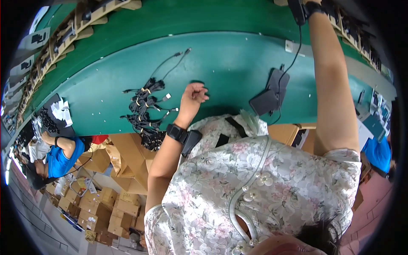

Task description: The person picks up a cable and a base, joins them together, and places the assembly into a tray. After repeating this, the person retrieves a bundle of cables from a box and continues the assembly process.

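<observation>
My left hand (194,95) is over the near middle of the green table (229,72), its fingers loosely curled and slightly apart, with nothing visible in them. Just left of it lie several black cable bundles (144,102) tied with pale bands; two loose plug ends stretch away from me. My right arm reaches to the far right, where the hand (312,1) is almost wholly cut off by the top edge, so its fingers are hidden. Two dark flat rectangular devices (265,101) overlap on the table between my arms. Black straps and boxes sit on both wrists.
A thin black cord (293,61) hangs from the right wrist box across the devices. Wooden racks (70,29) line the far side. Cardboard boxes (131,159) stand below the near table edge. Blue-shirted people work at left (63,157) and right (377,155).
</observation>
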A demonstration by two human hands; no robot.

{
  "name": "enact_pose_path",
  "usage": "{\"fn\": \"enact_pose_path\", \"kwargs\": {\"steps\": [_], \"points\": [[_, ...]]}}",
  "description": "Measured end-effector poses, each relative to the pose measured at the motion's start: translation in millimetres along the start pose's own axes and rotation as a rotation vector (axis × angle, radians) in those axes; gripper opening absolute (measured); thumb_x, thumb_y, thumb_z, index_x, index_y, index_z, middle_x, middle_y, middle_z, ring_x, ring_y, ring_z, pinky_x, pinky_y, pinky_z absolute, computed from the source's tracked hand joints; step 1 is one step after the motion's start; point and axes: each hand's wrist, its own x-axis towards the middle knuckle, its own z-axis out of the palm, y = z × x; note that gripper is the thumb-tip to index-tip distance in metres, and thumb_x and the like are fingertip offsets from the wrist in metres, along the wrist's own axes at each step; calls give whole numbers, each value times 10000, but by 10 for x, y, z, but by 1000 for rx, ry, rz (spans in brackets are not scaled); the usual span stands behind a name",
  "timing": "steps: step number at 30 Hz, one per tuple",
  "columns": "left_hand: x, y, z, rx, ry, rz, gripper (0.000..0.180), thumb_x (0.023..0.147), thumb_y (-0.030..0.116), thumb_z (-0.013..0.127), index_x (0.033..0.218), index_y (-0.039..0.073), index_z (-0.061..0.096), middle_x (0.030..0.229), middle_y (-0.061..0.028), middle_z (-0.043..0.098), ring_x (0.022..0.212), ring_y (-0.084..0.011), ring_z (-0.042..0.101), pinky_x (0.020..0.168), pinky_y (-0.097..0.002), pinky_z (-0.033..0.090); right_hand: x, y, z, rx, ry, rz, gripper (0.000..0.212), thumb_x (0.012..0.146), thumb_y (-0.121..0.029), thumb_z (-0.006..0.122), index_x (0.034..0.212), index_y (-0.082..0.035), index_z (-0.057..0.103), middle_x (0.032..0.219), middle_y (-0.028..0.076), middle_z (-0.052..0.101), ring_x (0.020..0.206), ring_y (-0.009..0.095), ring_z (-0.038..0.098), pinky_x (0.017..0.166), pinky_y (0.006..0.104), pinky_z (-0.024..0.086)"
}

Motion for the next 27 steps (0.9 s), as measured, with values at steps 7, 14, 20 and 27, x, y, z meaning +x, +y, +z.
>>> {"fn": "enact_pose_path", "kwargs": {"steps": [7, 14, 20, 27], "points": [[130, 27, -75, 78, -43, -25, 203, 871, 22, 469, 1071, 1, 451, 957, -98, 579, 773, -163, 588, 701, -248, 468, -792, -460, -742, 362, 255, 25, 177, 741, -106, 550, 903, -37, 549, 883, 163, 568, 826, 342, 562, 699, 425, 463], [275, -15, -149, 122, -61, 16, 205, 839, 7, 476, 1044, 4, 466, 923, -96, 590, 715, -148, 590, 646, -251, 468, -2629, -429, -483, 646, -70, -181, 291, 828, -342, 566, 997, -105, 562, 735, 76, 591, 633, 211, 585, 528, 313, 456], [408, -77, -232, 168, -108, 7, 196, 843, 23, 478, 1038, 5, 469, 917, -96, 590, 711, -149, 589, 638, -253, 461, -3679, -635, -734, 463, -268, -605, 723, 588, -200, 735, 1238, -192, 419, 1211, 63, 438, 1128, 255, 417, 864, 382, 384], [507, 4, -211, 293, -129, 48, 194, 852, 41, 484, 1042, 4, 467, 923, -94, 590, 715, -146, 589, 637, -250, 458, -3557, -990, -364, 507, -428, -495, 622, 571, -210, 741, 1132, -141, 482, 1107, 59, 504, 1017, 241, 472, 843, 369, 381]]}}
